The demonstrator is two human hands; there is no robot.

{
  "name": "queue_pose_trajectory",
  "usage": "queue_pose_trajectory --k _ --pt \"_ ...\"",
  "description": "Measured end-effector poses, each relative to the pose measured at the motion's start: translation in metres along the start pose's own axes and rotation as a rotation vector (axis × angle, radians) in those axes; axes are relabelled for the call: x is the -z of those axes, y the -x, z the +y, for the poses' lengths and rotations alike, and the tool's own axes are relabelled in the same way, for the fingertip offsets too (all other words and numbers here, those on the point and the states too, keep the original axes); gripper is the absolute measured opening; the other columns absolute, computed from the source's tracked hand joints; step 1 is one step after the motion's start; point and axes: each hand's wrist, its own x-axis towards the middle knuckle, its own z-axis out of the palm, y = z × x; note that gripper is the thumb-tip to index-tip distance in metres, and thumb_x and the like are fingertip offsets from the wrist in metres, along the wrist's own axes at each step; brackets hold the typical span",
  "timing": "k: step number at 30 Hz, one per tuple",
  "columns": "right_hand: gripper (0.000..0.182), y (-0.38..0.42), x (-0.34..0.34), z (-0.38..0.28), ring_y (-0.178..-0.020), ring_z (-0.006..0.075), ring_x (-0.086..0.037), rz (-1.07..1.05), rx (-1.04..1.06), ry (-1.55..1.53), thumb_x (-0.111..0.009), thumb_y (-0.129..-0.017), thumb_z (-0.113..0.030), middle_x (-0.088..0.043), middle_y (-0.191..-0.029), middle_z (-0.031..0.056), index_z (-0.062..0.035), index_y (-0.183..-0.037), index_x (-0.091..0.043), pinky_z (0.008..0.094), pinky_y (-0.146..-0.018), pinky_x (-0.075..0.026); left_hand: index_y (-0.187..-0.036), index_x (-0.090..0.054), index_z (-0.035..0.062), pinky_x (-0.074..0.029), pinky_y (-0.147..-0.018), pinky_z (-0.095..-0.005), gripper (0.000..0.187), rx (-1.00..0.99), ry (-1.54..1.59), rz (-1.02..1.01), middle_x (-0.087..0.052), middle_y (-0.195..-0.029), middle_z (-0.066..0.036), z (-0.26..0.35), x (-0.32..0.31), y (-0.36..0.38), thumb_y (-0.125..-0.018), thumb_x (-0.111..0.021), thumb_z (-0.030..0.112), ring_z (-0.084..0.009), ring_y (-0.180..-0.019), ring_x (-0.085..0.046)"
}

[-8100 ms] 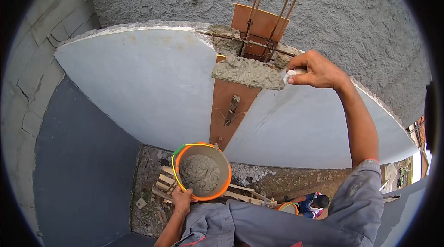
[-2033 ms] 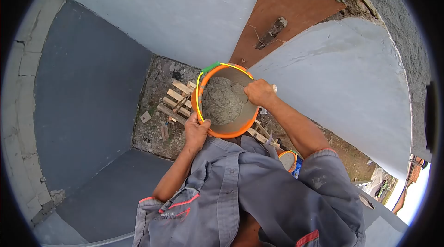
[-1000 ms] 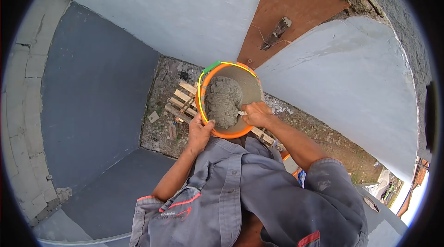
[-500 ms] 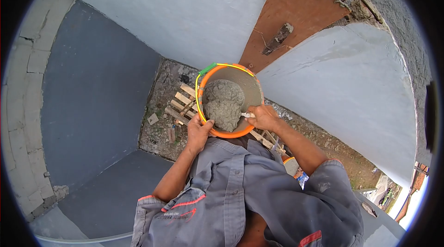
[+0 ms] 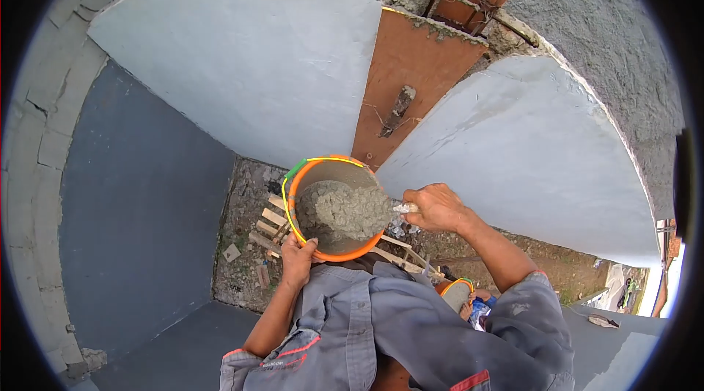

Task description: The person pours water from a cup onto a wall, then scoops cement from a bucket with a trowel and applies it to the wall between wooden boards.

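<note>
An orange-rimmed bucket with a yellow and green handle holds wet grey mortar. My left hand grips its lower left rim, thumb over the edge. To the right of the bucket, my right hand is closed around the pale handle of a trowel. A heap of mortar lies on the trowel and covers its blade, over the bucket's right rim. More mortar lies in the bucket beneath.
Pale walls flank a brown board with a wood block on it. Rusty rebar rises at the top. A dark grey wall stands left. Wooden slats lie below. Another person's hand is beside a second bucket.
My right hand has lifted the loaded trowel from inside the bucket to its right rim. The bucket and my left hand sit lower in view, and more of the wall top shows.
</note>
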Motion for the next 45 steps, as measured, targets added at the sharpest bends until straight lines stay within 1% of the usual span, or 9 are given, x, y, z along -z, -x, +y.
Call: queue_pose_trajectory --k 3,7,11,14,16,18,21,34,45 --pt "0.03 0.026 0.053 -0.007 -0.072 0.0383 -0.066 -0.014 0.001 0.0 -0.069 -0.083 -0.034 -0.067 -0.07 0.0178 -0.0057 -0.094 -0.067 0.0475 -0.068 -0.051 -0.094 -0.05 0.0027 -0.06 -0.048 -0.0301 0.012 -0.02 0.01 -0.021 -0.058 -0.074 -0.005 0.0 0.004 -0.002 -0.089 -0.06 -0.002 -0.0143 -0.055 -0.063" --pt "0.029 0.061 0.135 -0.004 -0.065 0.0384 -0.064 0.141 0.049 0.013 -0.07 -0.082 -0.032 -0.065 -0.065 0.0164 -0.0047 -0.091 -0.067 0.0451 -0.06 -0.049 -0.093 -0.049 0.0034 -0.059 -0.046 -0.0314 0.014 -0.034 -0.02 -0.023 -0.058 -0.072 -0.005 0.0 0.004 -0.008 -0.088 -0.061 -0.001 -0.0148 -0.053 -0.062" --pt "0.028 0.082 0.223 0.001 -0.053 0.0256 -0.058 0.271 0.021 -0.044 -0.071 -0.082 -0.029 -0.06 -0.062 0.0123 -0.0015 -0.086 -0.066 0.0384 -0.055 -0.045 -0.094 -0.05 0.0024 -0.059 -0.045 -0.0314 0.013 -0.024 -0.022 -0.006 -0.057 -0.073 -0.005 0.005 0.006 -0.008 -0.088 -0.061 -0.002 -0.015 -0.053 -0.061" --pt "0.028 0.082 0.277 0.017 -0.054 0.0205 -0.057 0.311 -0.021 0.036 -0.071 -0.083 -0.025 -0.059 -0.062 0.0111 0.0018 -0.082 -0.065 0.0373 -0.055 -0.046 -0.091 -0.049 0.0035 -0.059 -0.045 -0.0332 0.015 -0.029 -0.029 -0.005 -0.055 -0.072 -0.004 0.001 0.012 -0.011 -0.087 -0.062 -0.001 -0.0155 -0.054 -0.061" --pt "0.027 0.069 0.304 0.024 -0.053 0.015 -0.053 0.29 -0.19 -0.102 -0.07 -0.083 -0.025 -0.057 -0.062 0.0058 0.0014 -0.079 -0.064 0.0337 -0.051 -0.046 -0.097 -0.052 0.0014 -0.058 -0.045 -0.0301 0.014 -0.052 -0.009 0.007 -0.058 -0.075 -0.005 0.0 0.014 -0.01 -0.087 -0.06 -0.003 -0.0156 -0.054 -0.062" --pt "0.027 0.05 0.325 0.041 -0.052 0.0137 -0.054 0.286 -0.217 -0.135 -0.07 -0.083 -0.024 -0.057 -0.062 0.0041 0.0014 -0.077 -0.064 0.0307 -0.049 -0.046 -0.097 -0.052 0.0014 -0.059 -0.045 -0.031 0.014 -0.034 -0.009 0.023 -0.057 -0.075 -0.006 -0.001 0.014 -0.011 -0.086 -0.06 -0.003 -0.0162 -0.053 -0.062" --pt "0.027 0.023 0.339 0.06 -0.051 0.0128 -0.056 0.187 -0.271 -0.127 -0.068 -0.084 -0.021 -0.058 -0.06 0.0043 0.0018 -0.07 -0.064 0.0288 -0.047 -0.044 -0.098 -0.051 0.0007 -0.06 -0.045 -0.0316 0.015 -0.022 -0.019 0.036 -0.057 -0.075 -0.006 0.008 0.012 -0.007 -0.086 -0.059 -0.004 -0.0169 -0.054 -0.063" --pt "0.025 0.019 0.336 0.09 -0.049 0.012 -0.054 0.266 -0.297 -0.236 -0.068 -0.084 -0.018 -0.057 -0.058 0.0042 0.0016 -0.07 -0.065 0.0285 -0.042 -0.043 -0.093 -0.049 0.0025 -0.06 -0.045 -0.0358 0.013 0.0 -0.004 0.07 -0.054 -0.073 -0.005 0.002 0.012 -0.007 -0.086 -0.059 -0.003 -0.0177 -0.051 -0.06" --pt "0.031 0.039 0.339 0.064 -0.044 0.0139 -0.052 0.29 -0.348 -0.228 -0.067 -0.086 -0.021 -0.055 -0.055 0.0063 0.0019 -0.067 -0.061 0.0305 -0.041 -0.041 -0.094 -0.049 -0.0005 -0.06 -0.045 -0.0343 0.014 0.003 -0.049 0.056 -0.057 -0.073 -0.008 -0.001 0.01 -0.012 -0.085 -0.06 -0.004 -0.0194 -0.052 -0.063"
